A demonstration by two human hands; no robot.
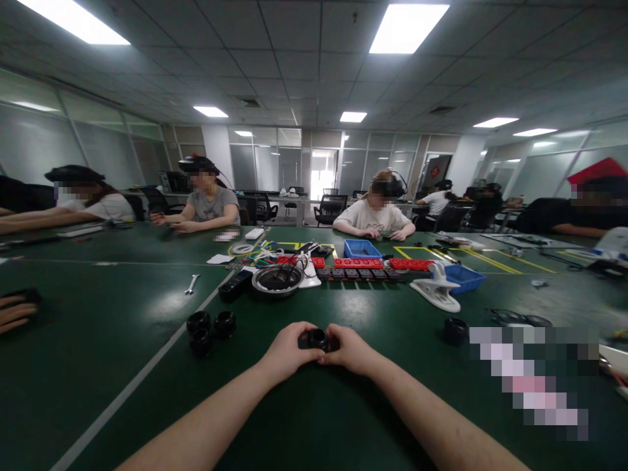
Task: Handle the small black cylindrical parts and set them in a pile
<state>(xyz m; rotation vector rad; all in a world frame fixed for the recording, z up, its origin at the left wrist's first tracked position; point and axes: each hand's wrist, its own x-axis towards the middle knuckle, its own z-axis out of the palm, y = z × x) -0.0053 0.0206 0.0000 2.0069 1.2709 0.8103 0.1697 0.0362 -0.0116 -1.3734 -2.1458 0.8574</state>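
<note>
A small black cylindrical part with a round opening on top is held low over the green table, in front of me. My left hand is closed round its left side, with the thumb at the front. From the right, my right hand grips the same part, and both thumbs nearly meet at its front. The fingertips behind it are partly hidden. To the left stands a cluster of three similar black parts, close together. Another black part sits off to the right.
Across the table's middle lie red power-strip pieces, a round metal-rimmed dish, a white clip base and blue bins. A wrench lies left. A co-worker's hand rests at the left edge; other people sit opposite.
</note>
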